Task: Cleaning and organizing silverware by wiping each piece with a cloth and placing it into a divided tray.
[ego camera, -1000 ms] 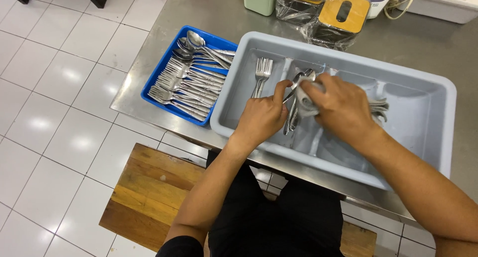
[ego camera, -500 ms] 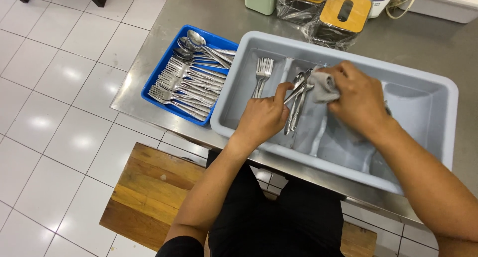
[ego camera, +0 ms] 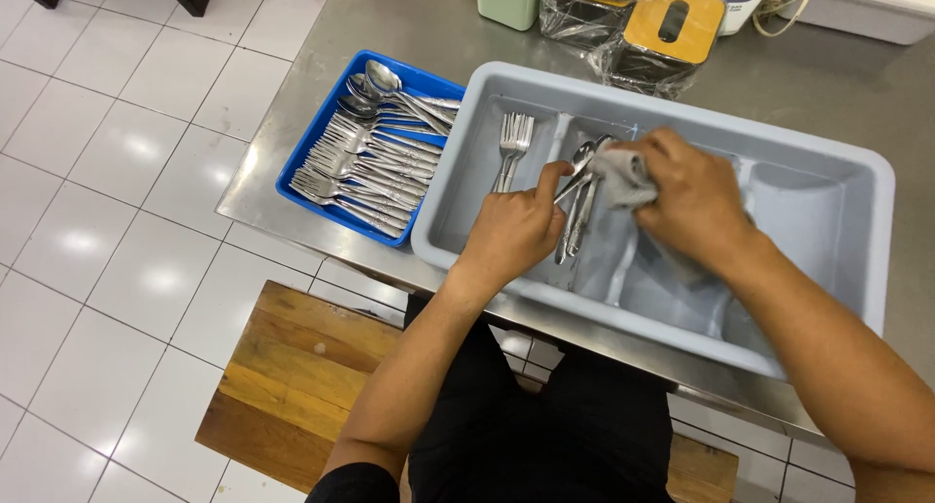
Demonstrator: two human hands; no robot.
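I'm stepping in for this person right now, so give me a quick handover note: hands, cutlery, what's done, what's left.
Left hand grips a steel spoon by its handle over the grey divided plastic tub.
Right hand rubs its bowl with a grey cloth.
Done: several steel forks lie in the tub's left compartment, more spoons in the next.
Left: a pile of forks and spoons in the blue tray on the steel counter.

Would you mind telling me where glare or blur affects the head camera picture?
Head view: ceiling lights glare as soft spots on the white floor tiles and sheen the steel counter; the cutlery in the blue tray stays sharp; the cloth under the right hand looks slightly soft.
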